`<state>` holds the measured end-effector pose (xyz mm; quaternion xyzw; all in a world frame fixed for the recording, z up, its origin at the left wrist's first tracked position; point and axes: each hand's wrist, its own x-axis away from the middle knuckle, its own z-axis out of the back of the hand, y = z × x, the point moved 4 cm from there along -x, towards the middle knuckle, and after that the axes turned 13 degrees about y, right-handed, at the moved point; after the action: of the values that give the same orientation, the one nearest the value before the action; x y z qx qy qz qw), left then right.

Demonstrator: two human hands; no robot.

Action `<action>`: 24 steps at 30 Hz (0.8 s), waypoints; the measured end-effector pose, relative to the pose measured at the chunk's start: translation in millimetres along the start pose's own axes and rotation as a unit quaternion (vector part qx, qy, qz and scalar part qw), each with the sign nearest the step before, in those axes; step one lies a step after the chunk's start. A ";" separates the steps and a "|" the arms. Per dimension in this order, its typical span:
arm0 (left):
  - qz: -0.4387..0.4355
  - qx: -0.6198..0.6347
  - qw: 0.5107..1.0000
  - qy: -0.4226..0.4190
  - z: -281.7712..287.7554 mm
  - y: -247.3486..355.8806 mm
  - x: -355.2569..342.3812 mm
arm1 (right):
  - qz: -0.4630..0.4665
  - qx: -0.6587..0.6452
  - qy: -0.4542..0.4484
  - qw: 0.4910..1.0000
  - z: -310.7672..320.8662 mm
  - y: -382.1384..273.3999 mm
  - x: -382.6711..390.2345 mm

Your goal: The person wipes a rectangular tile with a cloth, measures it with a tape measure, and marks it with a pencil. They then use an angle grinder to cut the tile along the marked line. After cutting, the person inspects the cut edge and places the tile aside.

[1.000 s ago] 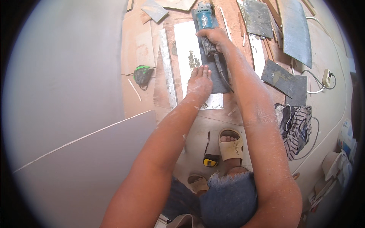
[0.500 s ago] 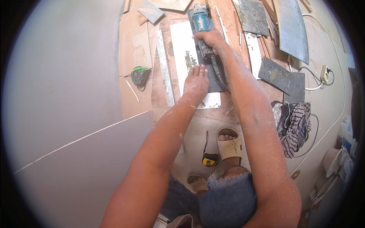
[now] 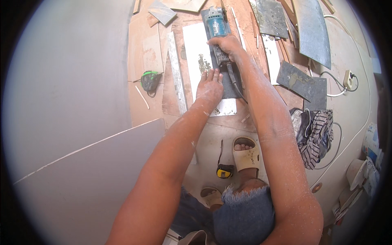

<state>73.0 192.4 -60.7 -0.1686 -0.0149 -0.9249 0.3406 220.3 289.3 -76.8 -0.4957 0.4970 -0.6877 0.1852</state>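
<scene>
Wrapped around the body of a teal angle grinder (image 3: 217,27) is my right hand (image 3: 229,45). The grinder's disc (image 3: 223,11) points away from me at the far end, over a dark grey tile strip (image 3: 232,83). A black power cord trails from its back end beneath my right forearm. My left hand (image 3: 210,86) lies flat, fingers stretched forward, pressing on the strip and the white tile (image 3: 195,41) beside it. Dark smears mark the white tile, whose near end (image 3: 227,108) shows below the dark strip.
Left of the tiles lie a long metal bar (image 3: 176,69) and a green-black tape measure (image 3: 150,81). A yellow tape measure (image 3: 224,171) sits near my sandalled foot (image 3: 246,153). On the right are grey tile offcuts (image 3: 296,81), a striped cloth (image 3: 319,139) and a socket block (image 3: 348,79).
Both hands keep their places, with the grinder still in my right hand. The grinder has shifted very slightly, and its disc shows more clearly at the far end.
</scene>
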 end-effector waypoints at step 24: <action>0.008 0.034 0.999 -0.017 3.2 -2.4 2.9 | -0.046 0.012 0.003 0.999 3.3 12.9 9.6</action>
<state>70.4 192.9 -56.5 -0.1725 -0.0501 -0.9180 0.3535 216.0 274.8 -83.1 -0.5131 0.4661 -0.7032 0.1580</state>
